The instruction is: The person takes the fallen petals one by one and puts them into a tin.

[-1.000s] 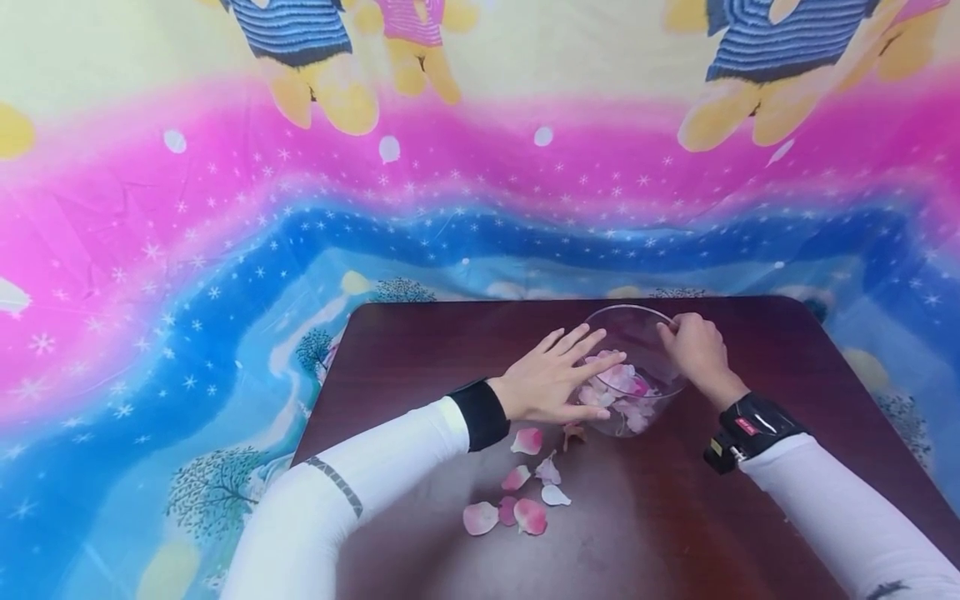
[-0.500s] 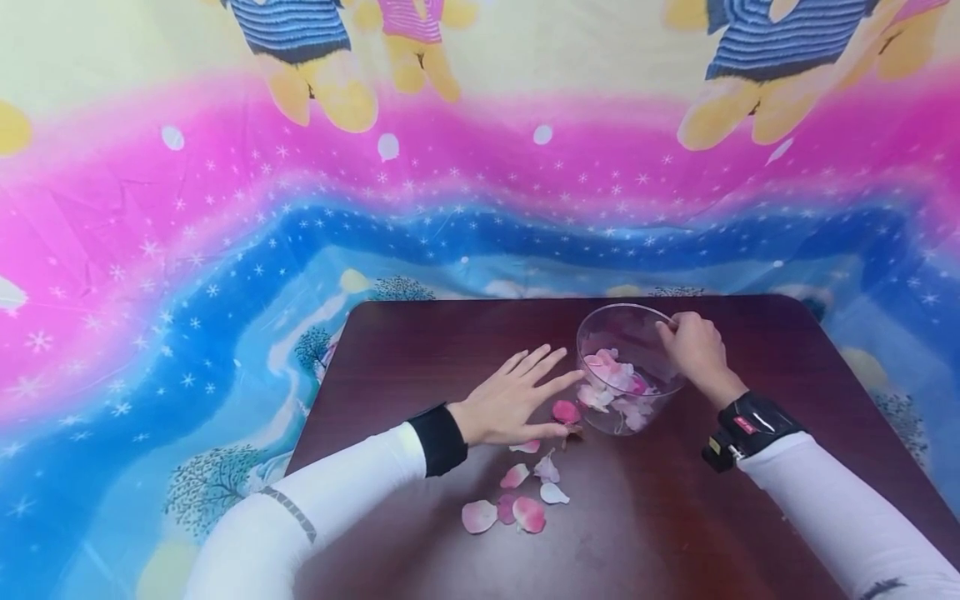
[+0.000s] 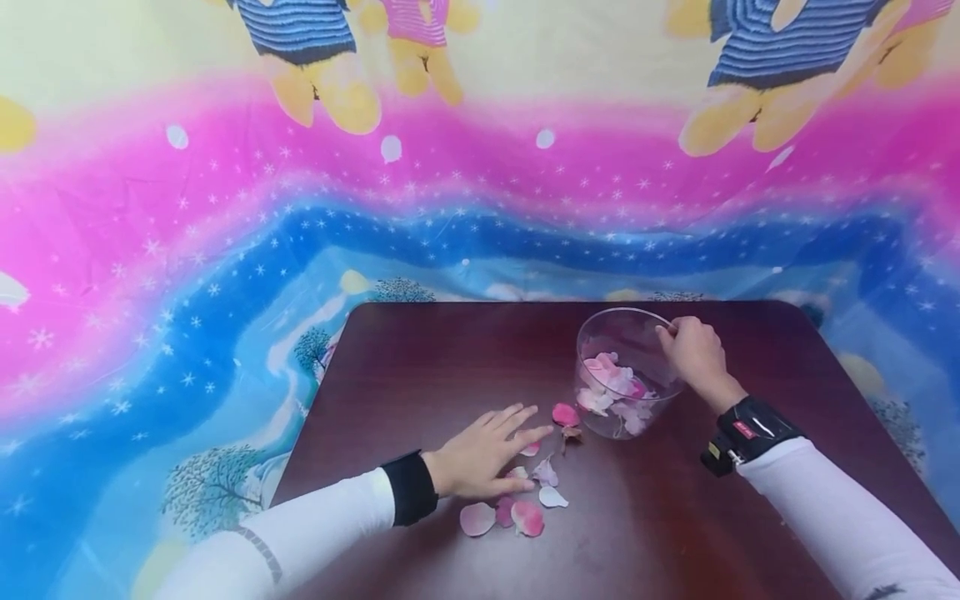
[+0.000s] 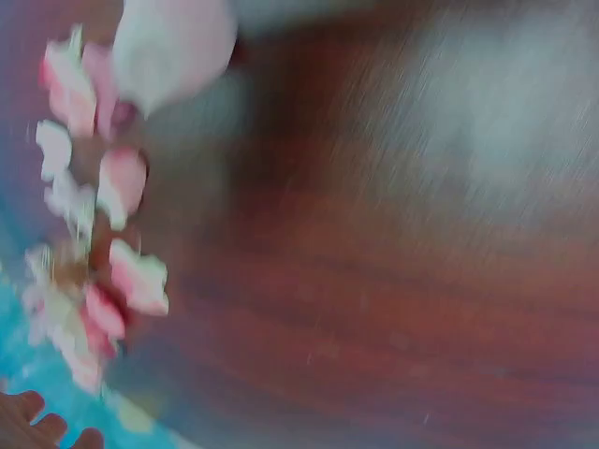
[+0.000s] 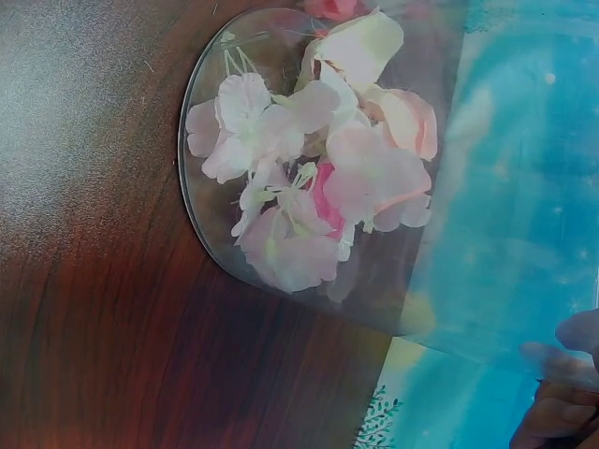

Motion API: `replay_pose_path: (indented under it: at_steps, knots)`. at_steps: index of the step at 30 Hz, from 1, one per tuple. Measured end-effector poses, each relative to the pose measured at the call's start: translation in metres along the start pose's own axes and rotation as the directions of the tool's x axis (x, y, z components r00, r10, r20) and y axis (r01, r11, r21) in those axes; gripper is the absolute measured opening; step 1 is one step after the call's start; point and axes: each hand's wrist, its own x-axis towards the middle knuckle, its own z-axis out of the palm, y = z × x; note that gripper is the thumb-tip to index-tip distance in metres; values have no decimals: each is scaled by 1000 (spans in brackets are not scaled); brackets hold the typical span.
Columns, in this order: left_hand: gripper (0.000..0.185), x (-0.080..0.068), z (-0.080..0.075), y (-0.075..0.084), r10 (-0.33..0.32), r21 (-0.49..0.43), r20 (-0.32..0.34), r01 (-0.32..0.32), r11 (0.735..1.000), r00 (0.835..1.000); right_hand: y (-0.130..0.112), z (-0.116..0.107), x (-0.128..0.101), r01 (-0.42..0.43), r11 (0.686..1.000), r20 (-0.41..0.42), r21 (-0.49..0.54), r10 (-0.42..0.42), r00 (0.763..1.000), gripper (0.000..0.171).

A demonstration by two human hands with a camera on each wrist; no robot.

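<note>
My right hand [image 3: 697, 354] grips a clear bowl [image 3: 626, 332] at the right side of its rim. Pink and white petals [image 5: 281, 187] lie in the bottom of the bowl, seen through its wall in the right wrist view. With fingers straight and spread, my left hand [image 3: 486, 454] is over the loose petals to the bowl's left and partly hides some. Whether it touches them cannot be told. Around it are a deep pink petal [image 3: 566, 415], a lilac blossom [image 3: 546, 472], a white petal [image 3: 552, 497] and a pink-white petal [image 3: 527, 518]. The left wrist view is blurred.
Everything stands on a dark reddish-brown table [image 3: 420, 350] with rounded far corners. A small brown piece [image 3: 572, 432] lies close to the bowl. Behind the table hangs a colourful printed cloth [image 3: 480, 183].
My left hand has drawn back from the bowl, toward me and to the left. A deep pink petal beside the bowl has come into sight. The right hand and bowl stay nearly still.
</note>
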Motion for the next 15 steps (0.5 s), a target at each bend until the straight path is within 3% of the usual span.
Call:
replay_pose_path:
  at_steps: [5,9,15]
  knots:
    - [87,-15,8,8,50,30,52,-52,998,997,0,-1,1,1,1000,-1,4,-1,1000,34]
    - [88,-27,13,12,41,44,75,-44,998,996,0,-1,1,-1,1000,3,3,1,1000,35]
    - [76,-41,20,14,36,29,105,-40,999,994,0,-1,0,-9,1000,6,2,9,1000,35]
